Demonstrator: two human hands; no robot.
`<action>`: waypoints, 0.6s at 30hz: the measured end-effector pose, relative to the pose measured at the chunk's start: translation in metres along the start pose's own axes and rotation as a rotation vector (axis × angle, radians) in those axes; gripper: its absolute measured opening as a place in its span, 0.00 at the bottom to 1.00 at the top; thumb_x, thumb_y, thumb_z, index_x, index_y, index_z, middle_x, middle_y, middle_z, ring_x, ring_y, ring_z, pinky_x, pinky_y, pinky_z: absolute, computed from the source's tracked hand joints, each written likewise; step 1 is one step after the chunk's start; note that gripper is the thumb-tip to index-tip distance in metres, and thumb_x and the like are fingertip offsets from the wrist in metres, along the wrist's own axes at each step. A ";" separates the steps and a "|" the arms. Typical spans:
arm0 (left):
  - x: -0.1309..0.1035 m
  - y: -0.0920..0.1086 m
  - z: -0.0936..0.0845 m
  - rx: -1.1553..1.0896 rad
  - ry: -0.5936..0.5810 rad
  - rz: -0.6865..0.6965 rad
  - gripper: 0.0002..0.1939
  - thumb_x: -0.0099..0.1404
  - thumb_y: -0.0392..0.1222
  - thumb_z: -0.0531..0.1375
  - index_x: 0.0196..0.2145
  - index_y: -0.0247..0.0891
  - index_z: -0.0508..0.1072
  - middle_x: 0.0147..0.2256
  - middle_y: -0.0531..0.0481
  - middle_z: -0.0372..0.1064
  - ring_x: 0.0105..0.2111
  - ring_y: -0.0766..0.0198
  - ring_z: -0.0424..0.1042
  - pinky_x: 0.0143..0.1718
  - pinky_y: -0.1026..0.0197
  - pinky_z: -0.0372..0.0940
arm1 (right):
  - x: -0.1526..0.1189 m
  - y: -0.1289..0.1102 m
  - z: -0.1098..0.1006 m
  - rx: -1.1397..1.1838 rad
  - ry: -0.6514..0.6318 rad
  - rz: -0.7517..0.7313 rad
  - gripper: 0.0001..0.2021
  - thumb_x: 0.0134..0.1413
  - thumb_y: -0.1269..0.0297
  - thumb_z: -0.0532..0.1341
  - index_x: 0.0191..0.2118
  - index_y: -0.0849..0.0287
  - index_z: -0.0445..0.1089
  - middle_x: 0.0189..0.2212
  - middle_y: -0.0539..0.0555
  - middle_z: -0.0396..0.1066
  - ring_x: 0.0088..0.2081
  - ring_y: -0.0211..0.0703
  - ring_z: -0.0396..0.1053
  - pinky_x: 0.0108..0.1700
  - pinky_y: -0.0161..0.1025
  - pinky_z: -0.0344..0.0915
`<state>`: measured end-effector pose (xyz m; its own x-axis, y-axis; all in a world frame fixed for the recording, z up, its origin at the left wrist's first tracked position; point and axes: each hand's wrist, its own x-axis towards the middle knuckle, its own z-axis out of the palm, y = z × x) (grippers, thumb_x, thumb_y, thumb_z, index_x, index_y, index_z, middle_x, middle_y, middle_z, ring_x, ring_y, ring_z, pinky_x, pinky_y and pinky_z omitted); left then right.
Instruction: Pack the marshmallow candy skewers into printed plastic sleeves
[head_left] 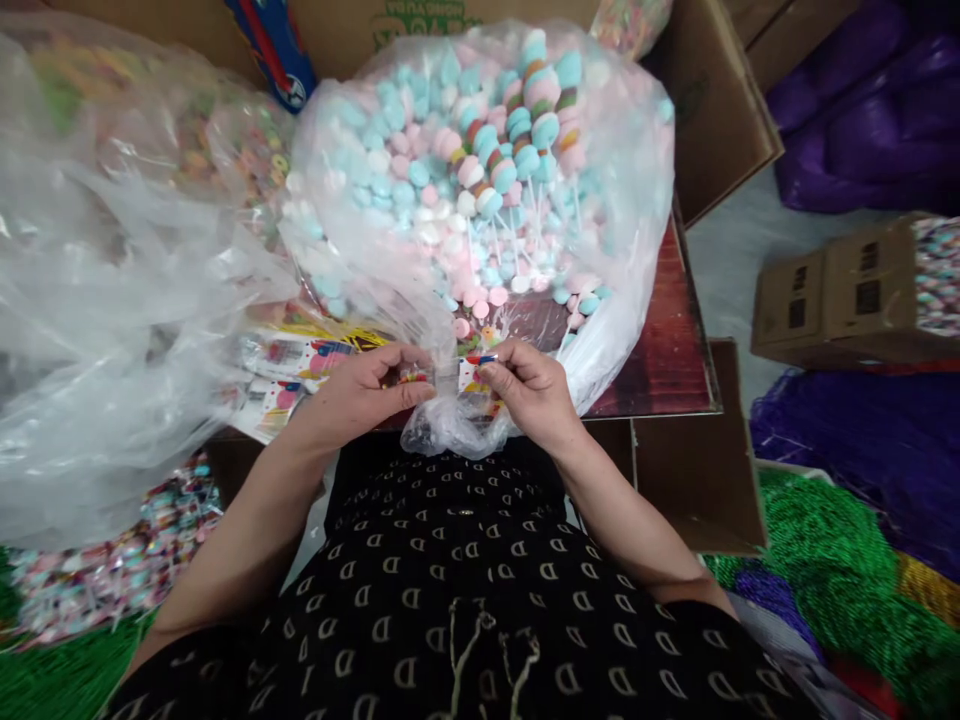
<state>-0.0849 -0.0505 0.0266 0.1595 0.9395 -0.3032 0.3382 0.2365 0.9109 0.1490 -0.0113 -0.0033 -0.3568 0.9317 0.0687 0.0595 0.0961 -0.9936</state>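
Note:
My left hand (367, 388) is closed in a pinch at the table's front edge. Small coloured bits show between its thumb and fingers, but what they belong to is unclear. Across from it, my right hand (531, 388) pinches a small printed packet (471, 374) with white, red and blue on it. A loose fold of clear plastic (461, 425) hangs between the hands. Just beyond lies a large clear bag (637, 230) full of pink, blue and white candies (409, 170). Several candy skewers (525, 130) on white sticks rest on top of them.
More printed packets (281, 375) and yellow ties (341, 337) lie left of my left hand. Another big clear bag (135, 270) fills the left side. Cardboard boxes (829, 295) stand at right, near green strands (832, 560). An open box flap (712, 110) rises behind the red-brown table (667, 350).

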 end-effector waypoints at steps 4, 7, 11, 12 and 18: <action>0.001 -0.003 0.006 -0.176 -0.048 -0.139 0.24 0.58 0.57 0.69 0.46 0.39 0.78 0.28 0.54 0.68 0.24 0.68 0.63 0.25 0.66 0.58 | -0.002 0.001 -0.003 0.006 0.012 0.012 0.24 0.61 0.37 0.63 0.29 0.55 0.69 0.23 0.45 0.67 0.25 0.35 0.62 0.30 0.36 0.60; 0.004 -0.002 0.012 -0.189 -0.041 -0.189 0.18 0.57 0.55 0.71 0.36 0.38 0.77 0.26 0.55 0.67 0.23 0.69 0.63 0.23 0.66 0.57 | -0.002 0.004 -0.008 0.043 0.075 0.014 0.25 0.61 0.38 0.63 0.26 0.56 0.68 0.22 0.45 0.65 0.26 0.35 0.61 0.32 0.36 0.61; 0.008 0.002 0.018 -0.177 -0.008 -0.128 0.15 0.58 0.52 0.69 0.30 0.37 0.77 0.25 0.55 0.67 0.24 0.69 0.62 0.25 0.67 0.58 | -0.002 0.006 -0.010 0.179 0.062 0.089 0.23 0.56 0.39 0.69 0.29 0.56 0.71 0.25 0.45 0.69 0.27 0.34 0.63 0.32 0.35 0.63; 0.009 0.002 0.020 -0.167 -0.004 -0.103 0.15 0.58 0.52 0.69 0.32 0.37 0.78 0.26 0.54 0.69 0.25 0.69 0.63 0.26 0.66 0.59 | -0.003 0.006 -0.009 0.211 0.026 0.112 0.22 0.53 0.39 0.70 0.31 0.55 0.72 0.26 0.46 0.70 0.27 0.34 0.65 0.32 0.35 0.64; 0.007 -0.001 0.029 -0.261 0.125 -0.022 0.14 0.66 0.52 0.65 0.33 0.39 0.74 0.26 0.55 0.67 0.25 0.68 0.63 0.26 0.66 0.60 | -0.005 0.009 -0.001 0.227 0.100 0.194 0.24 0.48 0.38 0.73 0.29 0.54 0.69 0.19 0.42 0.66 0.19 0.34 0.63 0.23 0.34 0.62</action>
<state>-0.0569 -0.0511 0.0151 0.0336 0.9530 -0.3013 0.0875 0.2975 0.9507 0.1519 -0.0150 -0.0121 -0.2651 0.9558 -0.1267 -0.0965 -0.1571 -0.9829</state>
